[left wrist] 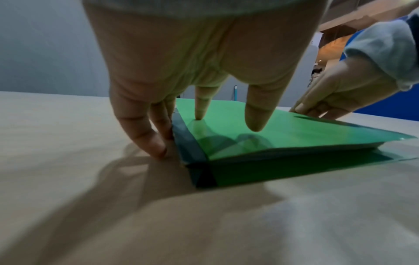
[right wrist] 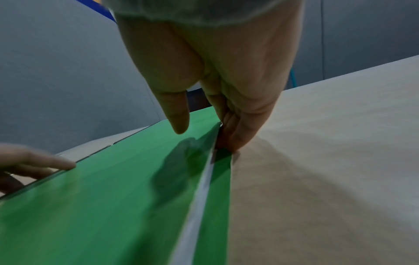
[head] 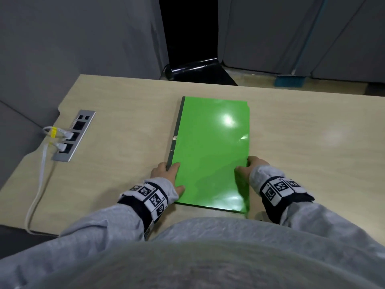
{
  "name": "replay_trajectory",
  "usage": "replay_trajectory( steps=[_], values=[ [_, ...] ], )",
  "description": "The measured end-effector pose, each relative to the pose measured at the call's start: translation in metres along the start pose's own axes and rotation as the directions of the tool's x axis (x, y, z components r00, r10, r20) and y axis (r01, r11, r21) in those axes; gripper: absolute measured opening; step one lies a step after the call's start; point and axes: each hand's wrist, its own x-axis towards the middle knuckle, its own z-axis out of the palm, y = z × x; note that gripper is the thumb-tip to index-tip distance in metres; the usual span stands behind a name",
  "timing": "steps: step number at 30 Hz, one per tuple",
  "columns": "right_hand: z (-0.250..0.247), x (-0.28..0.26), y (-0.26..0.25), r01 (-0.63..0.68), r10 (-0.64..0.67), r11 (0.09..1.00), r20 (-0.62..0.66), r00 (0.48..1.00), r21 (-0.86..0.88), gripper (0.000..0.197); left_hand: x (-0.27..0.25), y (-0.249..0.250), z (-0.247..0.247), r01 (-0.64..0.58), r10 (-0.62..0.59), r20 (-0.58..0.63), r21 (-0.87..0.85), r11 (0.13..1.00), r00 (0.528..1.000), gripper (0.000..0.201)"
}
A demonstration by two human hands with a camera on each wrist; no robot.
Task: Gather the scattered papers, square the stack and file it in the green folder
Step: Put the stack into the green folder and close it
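Note:
The green folder [head: 210, 147] lies closed on the wooden desk [head: 312, 132], its dark spine [head: 177, 130] to the left. My left hand [head: 166, 174] is at the near end of the spine. In the left wrist view its outer fingers press the spine edge [left wrist: 186, 143], the index tip touches the cover [left wrist: 294, 132] and the thumb hovers above it. My right hand [head: 248, 165] is at the near right edge. In the right wrist view its fingers [right wrist: 235, 139] push against the open edge, thumb clear of the cover [right wrist: 102, 206]. White paper edges [right wrist: 197, 206] show between the covers.
A metal socket strip [head: 73, 136] with white cables [head: 41, 174] is set into the desk's left side. Beyond the far edge stand a black stand base [head: 198, 69], a blue broom [head: 289, 80] and grey partitions. My body is against the near edge.

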Motion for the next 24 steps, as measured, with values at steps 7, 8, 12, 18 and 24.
replay_trajectory(
  steps=[7,8,12,18,24],
  values=[
    [0.024,0.006,-0.068,0.055,-0.052,0.995,0.041,0.998,-0.089,0.052,0.011,-0.062,-0.019,0.085,-0.089,-0.033,-0.093,0.992,0.995,0.079],
    [0.028,0.008,-0.078,0.062,-0.059,0.995,0.038,0.998,-0.077,0.053,0.014,-0.072,-0.022,0.098,-0.103,-0.037,-0.114,0.989,0.994,0.079],
    [0.044,0.011,-0.128,0.109,-0.104,0.988,0.052,0.993,-0.111,0.056,0.025,-0.116,-0.04,0.157,-0.166,-0.046,-0.148,0.976,0.985,0.078],
    [0.08,0.017,-0.201,0.142,-0.136,0.939,0.042,0.99,-0.313,0.074,0.041,-0.168,-0.067,0.207,-0.22,-0.081,-0.146,0.967,0.972,0.077],
    [0.095,0.023,-0.23,0.103,-0.093,0.964,0.049,0.994,-0.243,0.077,0.054,-0.196,-0.077,0.207,-0.22,-0.088,-0.139,0.969,0.971,0.08]
  ],
)
